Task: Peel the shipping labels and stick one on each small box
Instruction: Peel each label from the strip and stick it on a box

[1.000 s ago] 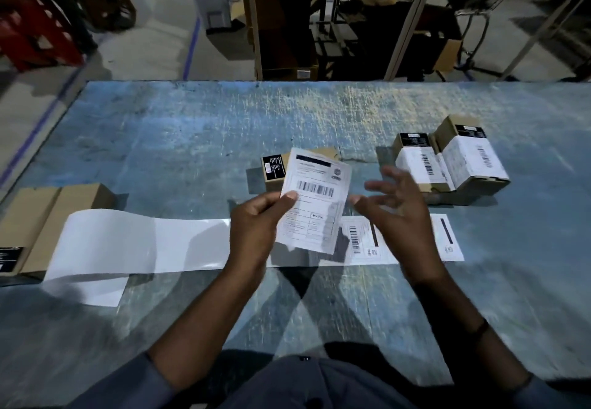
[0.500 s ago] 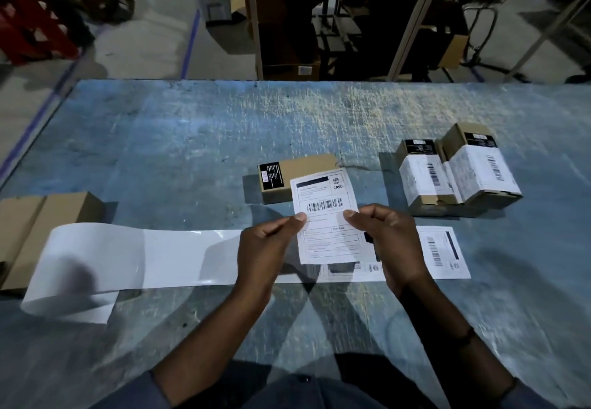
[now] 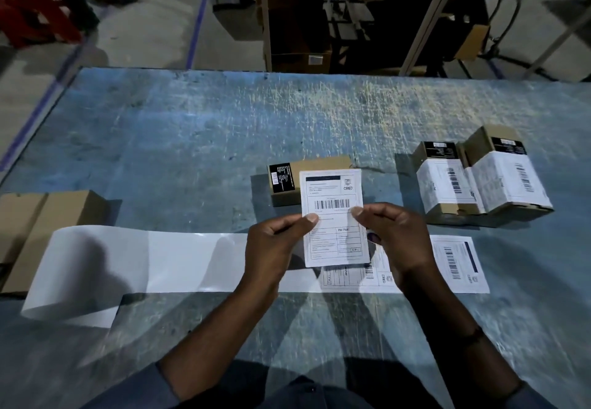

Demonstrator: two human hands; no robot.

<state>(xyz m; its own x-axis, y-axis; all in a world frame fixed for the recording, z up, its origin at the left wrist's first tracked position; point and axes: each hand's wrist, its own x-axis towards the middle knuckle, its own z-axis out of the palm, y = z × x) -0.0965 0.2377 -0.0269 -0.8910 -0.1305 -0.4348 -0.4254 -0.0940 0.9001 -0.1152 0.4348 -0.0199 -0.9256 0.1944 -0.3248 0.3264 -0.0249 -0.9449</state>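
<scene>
Risks, judged from the hold:
- peeled label (image 3: pixel 334 216) is off its liner, print up, so the glue side should face down. Top and bottom edges are unsupported and could curl and stick to themselves or to a thumb
- if it lands skewed on the plain box (image 3: pixel 319 165), an edge overhangs or creases. Pressing both sides at once may wrinkle the barcode
- lower edge hangs just above the liner strip (image 3: pixel 144 261) and the unpeeled labels (image 3: pixel 460 261). A dip could tack it back there

Position:
- left hand (image 3: pixel 275 248) pinches the label's left edge at mid-height, thumb on top
- right hand (image 3: pixel 396 239) pinches the right edge the same way
- label's far half overlaps the plain box, which sits just beyond the hands, mid-table (image 3: pixel 192 140). Cannot tell if they touch
- labelled boxes (image 3: pixel 508 178) stand together, far right
</scene>
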